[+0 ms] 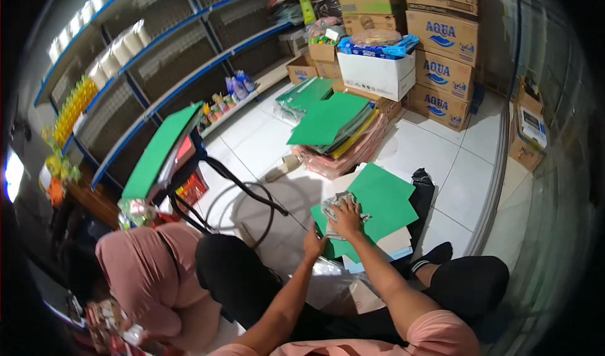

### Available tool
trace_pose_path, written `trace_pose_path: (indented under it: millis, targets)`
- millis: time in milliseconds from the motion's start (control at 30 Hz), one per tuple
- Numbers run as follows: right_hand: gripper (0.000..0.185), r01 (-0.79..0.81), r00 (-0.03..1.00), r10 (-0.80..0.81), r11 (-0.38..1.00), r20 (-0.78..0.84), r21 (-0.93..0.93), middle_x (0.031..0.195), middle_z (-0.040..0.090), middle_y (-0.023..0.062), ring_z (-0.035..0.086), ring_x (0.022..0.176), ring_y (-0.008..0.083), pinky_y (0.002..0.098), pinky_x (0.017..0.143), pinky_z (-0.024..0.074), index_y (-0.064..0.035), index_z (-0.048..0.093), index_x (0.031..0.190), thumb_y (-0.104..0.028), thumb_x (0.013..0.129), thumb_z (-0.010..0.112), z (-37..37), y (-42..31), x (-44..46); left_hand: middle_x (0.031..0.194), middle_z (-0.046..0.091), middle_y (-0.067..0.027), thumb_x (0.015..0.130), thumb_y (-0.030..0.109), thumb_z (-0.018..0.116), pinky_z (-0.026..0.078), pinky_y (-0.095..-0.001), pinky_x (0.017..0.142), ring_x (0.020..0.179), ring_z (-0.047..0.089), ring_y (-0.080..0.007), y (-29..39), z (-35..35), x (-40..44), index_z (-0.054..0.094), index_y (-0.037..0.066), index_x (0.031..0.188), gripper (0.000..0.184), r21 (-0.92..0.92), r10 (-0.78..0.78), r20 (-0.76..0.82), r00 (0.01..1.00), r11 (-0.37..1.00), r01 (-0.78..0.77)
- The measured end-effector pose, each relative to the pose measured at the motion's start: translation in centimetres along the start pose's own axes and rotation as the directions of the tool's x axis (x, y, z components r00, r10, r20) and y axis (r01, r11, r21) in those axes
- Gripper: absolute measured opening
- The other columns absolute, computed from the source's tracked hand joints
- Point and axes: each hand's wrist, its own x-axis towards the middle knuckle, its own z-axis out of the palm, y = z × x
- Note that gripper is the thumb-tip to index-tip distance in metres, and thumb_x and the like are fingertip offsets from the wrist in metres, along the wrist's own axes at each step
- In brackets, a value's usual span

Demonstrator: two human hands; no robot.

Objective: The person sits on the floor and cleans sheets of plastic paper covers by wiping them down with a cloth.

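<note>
My right hand (345,220) presses down on a crumpled grey-and-white cloth (329,208), its fingers bent over it. Beneath the cloth lies a green sheet (386,206), the top of a loose pile with cream and light-blue sheets (397,241) sticking out below. At the near left edge of the pile, my left hand (313,244) is closed on the edge of a green sheet, with the thumb up. Between my legs and the pile is clear plastic wrapping (328,269).
Beyond the pile is a stack of green, yellow and pink sheets (331,120). Cardboard boxes (441,69) rise behind it. Left are a stool (217,167) bearing green sheets and a wall shelf (157,107). Another person in pink (148,274) bends at lower left. A black plastic bag (423,189) lies right.
</note>
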Motion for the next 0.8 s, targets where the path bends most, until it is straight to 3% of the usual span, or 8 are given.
trace_pose_path:
  millis: [33,367,433,467,533,567,633,800]
  targets:
    - [0.039,0.024,0.999,-0.023,1.000,0.030,-0.019,0.118,0.049,0.0133,0.038,0.115,0.0369,0.0563,0.098,0.0200,-0.0170,0.059,0.103,-0.038,0.070,0.060,-0.1,-0.2,0.0,0.099,0.056,-0.0179,0.068,0.019,0.064,0.045,-0.0381,0.071,0.082,0.057,-0.0322,0.3,0.0,-0.2,0.030,0.005,0.129,0.071,0.011,0.062,-0.062,0.996,0.998,-0.062]
    - [0.041,0.068,0.996,-0.069,0.998,0.065,0.007,0.118,0.051,0.0112,0.040,0.114,0.0367,0.0559,0.097,0.0226,-0.0170,0.060,0.105,-0.040,0.071,0.058,-0.9,-0.2,-0.6,0.116,0.046,-0.0234,0.066,0.018,0.066,0.042,-0.0412,0.083,0.101,0.049,-0.0388,3.2,-1.7,-0.6,0.024,0.002,0.131,0.079,-0.104,-0.115,0.013,0.993,0.988,0.115]
    - [0.041,0.038,0.997,-0.039,0.999,0.063,0.023,0.118,0.051,0.0110,0.040,0.114,0.0364,0.0559,0.097,0.0228,-0.0174,0.060,0.106,-0.041,0.072,0.058,-0.8,-0.3,-0.2,0.121,0.037,-0.0297,0.065,0.020,0.069,0.044,-0.0417,0.080,0.099,0.048,-0.0422,7.2,-4.9,-0.9,0.021,-0.001,0.132,0.085,0.257,-0.142,-0.067,0.988,0.954,0.154]
    - [0.041,0.050,0.997,-0.052,0.998,0.060,0.033,0.119,0.050,0.0108,0.039,0.115,0.0362,0.0556,0.097,0.0222,-0.0178,0.059,0.106,-0.041,0.072,0.057,-0.7,-0.2,-0.1,0.131,0.018,-0.0335,0.064,0.023,0.070,0.037,-0.0429,0.091,0.112,0.036,-0.0471,5.9,-4.9,0.7,0.018,-0.001,0.133,0.089,0.133,0.055,-0.242,0.969,0.991,-0.023]
    - [0.041,0.026,0.997,-0.029,0.999,0.066,0.041,0.119,0.050,0.0106,0.039,0.115,0.0360,0.0553,0.097,0.0217,-0.0182,0.059,0.107,-0.041,0.073,0.057,-0.3,0.2,-0.4,0.132,0.022,-0.0339,0.070,0.029,0.065,0.030,-0.0459,0.096,0.117,0.034,-0.0443,10.4,-12.1,0.8,0.023,-0.003,0.132,0.081,0.183,0.204,-0.459,0.865,0.974,-0.133]
    - [0.041,0.042,0.997,-0.045,0.998,0.060,0.047,0.120,0.049,0.0104,0.038,0.116,0.0357,0.0550,0.098,0.0214,-0.0182,0.058,0.108,-0.041,0.073,0.057,-0.2,0.2,-0.3,0.134,0.025,-0.0282,0.077,0.030,0.060,0.029,-0.0435,0.097,0.120,0.033,-0.0390,15.0,-18.2,-1.6,0.024,-0.004,0.131,0.073,-0.070,0.206,-0.538,0.817,0.955,-0.287]
    - [0.041,0.041,0.996,-0.044,0.998,0.073,0.049,0.121,0.048,0.0102,0.038,0.116,0.0354,0.0544,0.097,0.0212,-0.0184,0.058,0.108,-0.040,0.073,0.057,-0.2,0.2,-0.5,0.133,0.026,-0.0279,0.077,0.029,0.060,0.029,-0.0434,0.097,0.120,0.033,-0.0388,20.6,-26.3,-6.0,0.024,-0.004,0.131,0.072,-0.139,0.352,-0.671,0.652,0.804,-0.578]
    - [0.041,0.020,0.997,-0.023,0.999,0.080,0.036,0.120,0.048,0.0101,0.038,0.115,0.0350,0.0549,0.096,0.0227,-0.0180,0.058,0.107,-0.040,0.073,0.058,-0.7,-0.5,-0.3,0.132,0.027,-0.0274,0.077,0.029,0.059,0.029,-0.0430,0.097,0.119,0.034,-0.0382,25.5,-32.9,-15.5,0.025,-0.004,0.130,0.071,0.008,0.799,-0.562,0.212,0.262,-0.965]
